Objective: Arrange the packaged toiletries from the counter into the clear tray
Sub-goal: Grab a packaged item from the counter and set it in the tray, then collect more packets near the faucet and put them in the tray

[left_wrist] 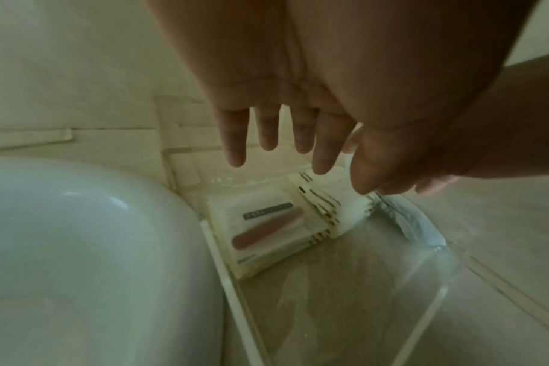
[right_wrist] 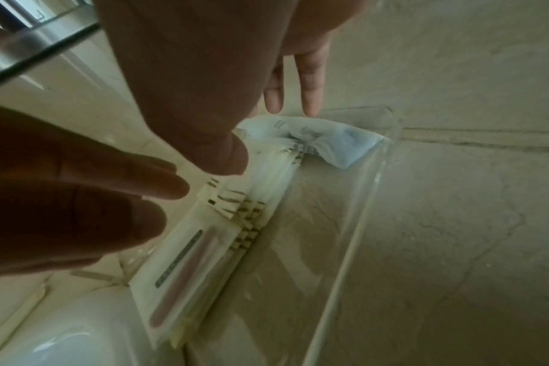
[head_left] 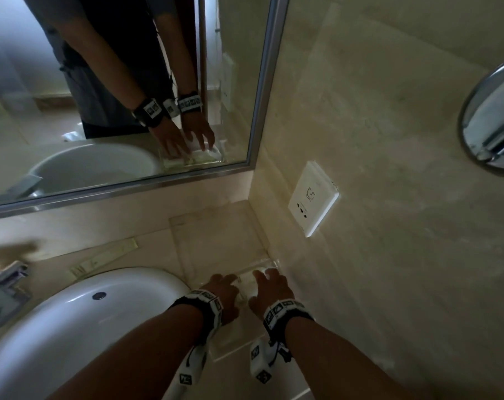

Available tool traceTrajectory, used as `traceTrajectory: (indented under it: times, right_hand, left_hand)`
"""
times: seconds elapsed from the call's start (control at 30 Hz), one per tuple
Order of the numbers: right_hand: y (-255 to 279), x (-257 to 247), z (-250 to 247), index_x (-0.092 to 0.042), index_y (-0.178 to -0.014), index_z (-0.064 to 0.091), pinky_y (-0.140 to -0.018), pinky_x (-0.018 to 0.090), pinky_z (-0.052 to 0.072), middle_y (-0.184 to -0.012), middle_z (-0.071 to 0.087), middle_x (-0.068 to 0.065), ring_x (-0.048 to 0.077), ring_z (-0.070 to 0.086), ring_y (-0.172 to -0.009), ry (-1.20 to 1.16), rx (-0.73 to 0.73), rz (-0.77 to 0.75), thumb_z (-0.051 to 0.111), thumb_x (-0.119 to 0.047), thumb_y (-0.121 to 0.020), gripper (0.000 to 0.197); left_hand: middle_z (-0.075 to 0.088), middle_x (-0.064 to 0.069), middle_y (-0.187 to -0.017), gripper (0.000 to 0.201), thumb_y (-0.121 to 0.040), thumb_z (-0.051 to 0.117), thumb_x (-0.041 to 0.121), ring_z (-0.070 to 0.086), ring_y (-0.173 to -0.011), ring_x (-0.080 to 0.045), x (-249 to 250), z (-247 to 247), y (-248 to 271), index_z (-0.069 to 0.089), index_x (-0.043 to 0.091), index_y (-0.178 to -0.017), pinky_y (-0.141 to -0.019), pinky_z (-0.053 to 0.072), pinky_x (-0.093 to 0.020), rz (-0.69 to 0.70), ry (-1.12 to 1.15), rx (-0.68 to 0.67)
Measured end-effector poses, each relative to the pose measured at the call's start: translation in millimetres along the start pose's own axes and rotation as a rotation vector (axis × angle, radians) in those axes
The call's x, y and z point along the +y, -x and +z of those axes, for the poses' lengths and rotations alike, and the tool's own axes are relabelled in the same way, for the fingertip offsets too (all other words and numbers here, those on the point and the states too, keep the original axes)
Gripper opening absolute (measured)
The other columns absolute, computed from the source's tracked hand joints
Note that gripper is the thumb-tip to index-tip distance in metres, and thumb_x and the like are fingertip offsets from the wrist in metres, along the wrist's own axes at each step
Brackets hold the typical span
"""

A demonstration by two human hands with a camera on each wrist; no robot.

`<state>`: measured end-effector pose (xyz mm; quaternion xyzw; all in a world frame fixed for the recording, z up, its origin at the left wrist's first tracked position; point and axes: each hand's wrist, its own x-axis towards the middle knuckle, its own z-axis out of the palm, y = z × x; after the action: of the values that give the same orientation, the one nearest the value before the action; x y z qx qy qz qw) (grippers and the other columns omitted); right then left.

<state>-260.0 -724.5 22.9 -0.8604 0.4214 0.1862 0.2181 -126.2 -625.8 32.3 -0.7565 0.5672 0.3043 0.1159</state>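
The sink (head_left: pixel 80 321) crowds the tray (left_wrist: pixel 430 312) from the left. The flat packets (left_wrist: pixel 267 235) lie stacked at its far end, long sides across the tray. Both the left hand (head_left: pixel 220 295) and right hand (head_left: pixel 271 290) hover over them with fingers straight, grasping nothing.

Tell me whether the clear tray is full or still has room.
Room left. The stacked packets sit along the sink-side wall of the clear tray, a white-blue sachet at the far end; its remaining floor is bare.

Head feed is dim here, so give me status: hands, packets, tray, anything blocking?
Left hand and right hand open over clear tray. Packet stack inside, by sink. Long packet on counter. Nothing blocking.
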Motion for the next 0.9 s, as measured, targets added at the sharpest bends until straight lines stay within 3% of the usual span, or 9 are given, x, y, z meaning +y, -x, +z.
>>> traceTrajectory:
  times: [0.13,0.27,0.4,0.57,0.8,0.9]
  right_hand:
    - [2.3,-18.8,-7.3,-0.029,-0.151,0.026,-0.114,0.045,0.032,-0.16,0.012,0.007,0.034,0.02,-0.145,0.021,0.018,-0.023,0.057,-0.043,-0.089,0.07]
    - [9.5,-44.6,1.0,-0.024,-0.144,0.036,-0.107,0.05,0.039,-0.152,0.025,0.011,0.038,0.034,-0.135,0.091,-0.005,-0.092,0.064,-0.047,-0.086,0.068]
    - [11.4,-76.4,5.8,-0.021,-0.139,0.039,-0.103,0.05,0.043,-0.145,0.026,0.011,0.036,0.033,-0.132,0.087,-0.052,-0.15,0.07,-0.059,-0.078,0.078]
    - [13.3,-97.7,-0.1,-0.022,-0.139,0.039,-0.103,0.048,0.041,-0.149,0.022,0.009,0.035,0.029,-0.135,0.097,-0.001,-0.203,0.06,-0.037,-0.087,0.058]
    - [13.9,-135.3,0.1,-0.025,-0.139,0.041,-0.106,0.045,0.04,-0.152,0.021,0.007,0.033,0.029,-0.136,0.145,0.002,-0.241,0.053,-0.036,-0.085,0.056]
    - [17.0,-156.8,6.3,-0.025,-0.141,0.04,-0.105,0.042,0.041,-0.153,0.022,0.006,0.031,0.03,-0.136,0.168,0.005,-0.289,0.052,-0.036,-0.086,0.058]
  left_hand:
    - [0.014,-0.004,-0.162,0.064,-0.093,0.045,0.059,0.021,-0.145,-0.029,-17.8,-7.4,24.7,0.039,0.025,-0.147,-0.119,0.022,-0.039,-0.117,0.064,0.058]
    - [0.014,-0.002,-0.162,0.061,-0.095,0.047,0.049,0.023,-0.145,-0.029,-40.6,-17.0,56.8,0.035,0.025,-0.149,-0.117,0.024,-0.036,-0.213,0.086,0.077]
    - [0.018,0.002,-0.161,0.057,-0.094,0.047,0.047,0.024,-0.144,-0.028,-60.0,-16.6,81.5,0.039,0.029,-0.147,-0.115,0.029,-0.039,-0.291,0.13,0.098]
    - [0.022,0.004,-0.159,0.054,-0.093,0.049,0.046,0.027,-0.142,-0.026,-74.2,-9.4,108.1,0.044,0.029,-0.143,-0.114,0.033,-0.04,-0.339,0.175,0.145]
    - [0.028,0.0,-0.156,0.053,-0.093,0.048,0.043,0.029,-0.141,-0.028,-109.2,5.8,157.7,0.045,0.027,-0.143,-0.117,0.027,-0.044,-0.439,0.295,0.173]
    - [0.035,0.0,-0.152,0.051,-0.091,0.05,0.041,0.033,-0.138,-0.027,-128.7,14.4,181.1,0.048,0.027,-0.14,-0.114,0.033,-0.041,-0.493,0.366,0.211]
